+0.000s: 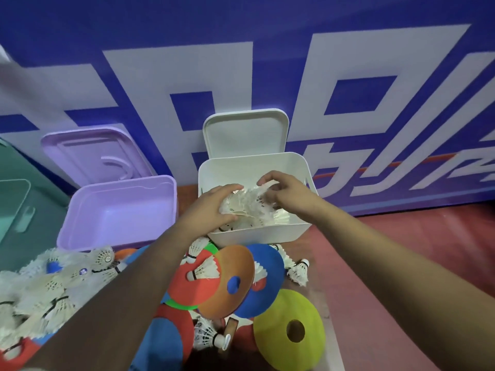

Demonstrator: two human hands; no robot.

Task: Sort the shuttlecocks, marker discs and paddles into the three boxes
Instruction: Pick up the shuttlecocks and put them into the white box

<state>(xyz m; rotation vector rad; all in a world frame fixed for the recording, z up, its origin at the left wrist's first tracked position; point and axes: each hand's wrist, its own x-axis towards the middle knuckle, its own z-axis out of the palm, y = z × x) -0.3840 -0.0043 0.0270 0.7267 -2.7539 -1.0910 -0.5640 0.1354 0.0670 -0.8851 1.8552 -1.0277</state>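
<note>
Gripping white feathered shuttlecock bunch (254, 207) in curled left hand (211, 207) and right hand (284, 191) over white plastic box (257, 232); light, crushable, likely best cradled loosely.

Nothing legible: white characters on the blue wall banner (241, 28) are cropped, stickers on shuttlecocks (103, 257) blurred.

Both hands (211, 207) (284, 192) hold a bunch of shuttlecocks (251, 204) over the white box (257, 234).

Top of purple box (120, 215) open. Mouth of white box (254, 236) crowded: left hand (211, 207) and right hand (288, 191) grip shuttlecocks (251, 207) there. Near floor littered with marker discs (227, 279); bare red floor (401, 263) lies right.
</note>
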